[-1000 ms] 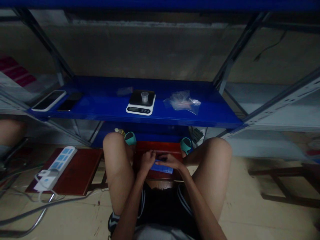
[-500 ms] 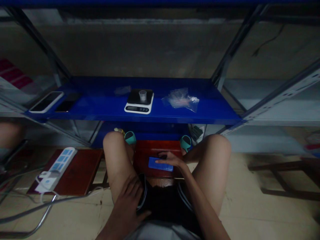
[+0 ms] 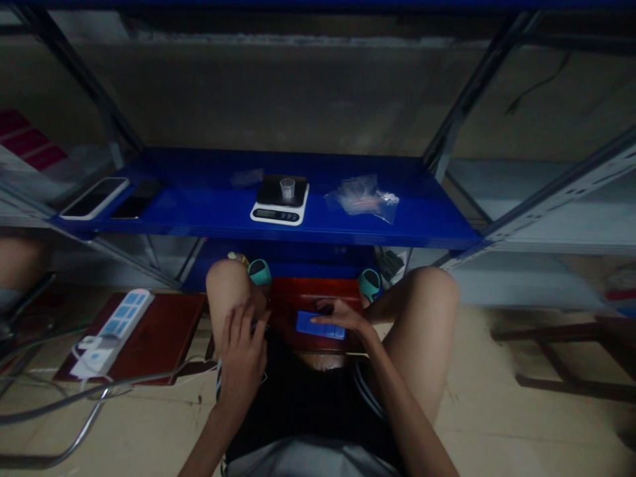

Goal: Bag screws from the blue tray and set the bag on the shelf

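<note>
Head view shows the left hand (image 3: pixel 242 344) over the bare thigh and black shorts (image 3: pixel 303 404), palm down with fingers parted and slightly bent; whether it pinches the cloth, I cannot tell. Nearer the wearer than the scale (image 3: pixel 280 200), the right hand (image 3: pixel 342 314) curves loosely, its thumb laid on a flat, rectangular blue case (image 3: pixel 325 328) with divided sections, its fingers arched by the far edge; whether they grip is unclear. The case lies on glossy, reddish-brown wood (image 3: pixel 293 290), lower than the scale.

White-framed, with a smooth dark plate, the scale sits on the smooth blue metal shelf (image 3: pixel 209 209). On its plate stands a small, clear, tapered cup (image 3: pixel 287 188). Right of the scale spread crinkled, shiny clear bags (image 3: pixel 365 199); just left of it lies a small, thin clear bag (image 3: pixel 247 177). Farther left are a rounded, white-rimmed tablet (image 3: pixel 94 199) and a slim dark phone (image 3: pixel 136 200). Below and left of the scale, a long white power strip (image 3: pixel 115 328) rests on a flat wooden board (image 3: pixel 163 331).
</note>
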The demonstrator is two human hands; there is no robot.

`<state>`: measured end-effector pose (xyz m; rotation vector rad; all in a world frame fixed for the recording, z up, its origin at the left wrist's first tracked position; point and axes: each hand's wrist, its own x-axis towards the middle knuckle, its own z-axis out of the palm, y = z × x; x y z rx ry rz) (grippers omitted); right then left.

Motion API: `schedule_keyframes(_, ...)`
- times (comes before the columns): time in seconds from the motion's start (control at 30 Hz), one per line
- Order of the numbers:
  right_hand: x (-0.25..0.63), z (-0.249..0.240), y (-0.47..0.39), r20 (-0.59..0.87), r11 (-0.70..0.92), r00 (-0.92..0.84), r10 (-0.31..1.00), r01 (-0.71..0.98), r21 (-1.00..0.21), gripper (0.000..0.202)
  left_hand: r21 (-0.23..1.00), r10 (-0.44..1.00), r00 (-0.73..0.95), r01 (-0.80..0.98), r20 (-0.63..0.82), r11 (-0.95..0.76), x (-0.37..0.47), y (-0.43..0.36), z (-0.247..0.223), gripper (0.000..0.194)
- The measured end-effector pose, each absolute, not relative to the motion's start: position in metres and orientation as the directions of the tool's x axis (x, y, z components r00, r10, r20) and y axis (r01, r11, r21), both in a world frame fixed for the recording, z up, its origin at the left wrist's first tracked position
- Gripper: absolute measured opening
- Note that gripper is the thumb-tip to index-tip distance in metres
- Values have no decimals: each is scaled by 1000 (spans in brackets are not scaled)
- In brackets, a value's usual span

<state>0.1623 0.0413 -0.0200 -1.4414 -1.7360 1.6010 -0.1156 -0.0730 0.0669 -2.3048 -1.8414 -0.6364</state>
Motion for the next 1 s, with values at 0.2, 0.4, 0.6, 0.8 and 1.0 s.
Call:
schedule_keyframes(0.2, 162, -18, 40, -298, -128, -452, 841, 368, -921, 70, 185, 911, 290, 918, 294, -351, -85, -70, 55, 47)
schedule_keyframes(0.4, 161, -22, 41, -263, -111, -430, 864, 346, -932, 67, 304, 914, 298, 875, 276, -377, -82, -62, 46, 49)
schedule_keyframes(0.6, 156, -29, 44, -248, -100, -433, 866, 338, -936, 66, 475, 978, 142, 857, 155, -199, -53, -1, 29, 43)
schedule_keyframes(0.8, 157, -30, 43, -267, -122, -406, 874, 349, -929, 66, 402, 941, -49, 895, -335, 190, -34, 82, -5, 28)
schedule_keyframes(1.0, 159, -31, 42, -269, -141, -403, 875, 321, -937, 64, 390, 917, -24, 901, -398, 192, -35, 95, -37, 29)
